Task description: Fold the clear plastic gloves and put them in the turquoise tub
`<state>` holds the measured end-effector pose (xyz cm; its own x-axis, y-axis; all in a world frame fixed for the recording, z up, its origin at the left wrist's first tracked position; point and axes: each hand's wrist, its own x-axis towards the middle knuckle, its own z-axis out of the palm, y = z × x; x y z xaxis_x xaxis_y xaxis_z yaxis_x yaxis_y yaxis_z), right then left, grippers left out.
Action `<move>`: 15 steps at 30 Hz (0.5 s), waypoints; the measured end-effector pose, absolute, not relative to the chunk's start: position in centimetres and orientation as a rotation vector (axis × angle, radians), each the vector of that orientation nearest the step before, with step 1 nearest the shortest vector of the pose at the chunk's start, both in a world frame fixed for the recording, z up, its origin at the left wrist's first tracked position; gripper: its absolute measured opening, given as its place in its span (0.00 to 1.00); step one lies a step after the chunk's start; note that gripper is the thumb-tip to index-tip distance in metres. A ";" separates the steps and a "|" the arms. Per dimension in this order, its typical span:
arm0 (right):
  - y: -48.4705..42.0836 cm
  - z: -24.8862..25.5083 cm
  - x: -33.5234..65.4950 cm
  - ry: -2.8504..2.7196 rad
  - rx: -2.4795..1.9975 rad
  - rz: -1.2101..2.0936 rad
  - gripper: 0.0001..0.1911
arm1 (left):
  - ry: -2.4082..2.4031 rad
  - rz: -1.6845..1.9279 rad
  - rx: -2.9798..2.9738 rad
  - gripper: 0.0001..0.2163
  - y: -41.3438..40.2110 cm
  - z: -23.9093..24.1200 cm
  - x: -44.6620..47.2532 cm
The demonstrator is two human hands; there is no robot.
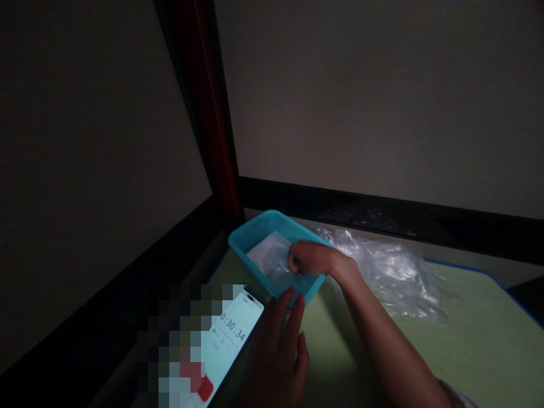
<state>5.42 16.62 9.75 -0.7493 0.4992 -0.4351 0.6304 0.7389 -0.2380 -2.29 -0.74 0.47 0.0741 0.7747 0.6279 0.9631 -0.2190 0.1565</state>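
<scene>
A turquoise plastic basin sits on a green tabletop, with thin clear plastic bags lying inside it. My right hand reaches over the basin's right rim, its fingers curled closed at the clear plastic; the fingertips are partly hidden. Below the near rim is my left hand, fingers stretched out and a little apart, the tips at or close to the basin's near corner. Nothing shows in its grasp.
Crumpled clear plastic is heaped right of the basin, against the wall's dark base. A phone showing a running timer lies left of my left hand, partly blurred out. Two walls meet at a reddish-brown post behind the basin.
</scene>
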 end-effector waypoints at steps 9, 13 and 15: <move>17.0 9.0 5.2 2.595 0.752 -0.644 0.11 | -1.732 -0.866 -2.060 0.22 -0.7 0.5 -2.2; 17.1 8.9 5.2 2.616 0.754 -0.683 0.10 | -1.721 -0.867 -2.053 0.22 -0.8 0.2 -2.3; 17.2 8.9 5.4 2.660 0.763 -0.708 0.09 | -1.720 -0.872 -2.057 0.22 -0.8 0.1 -2.3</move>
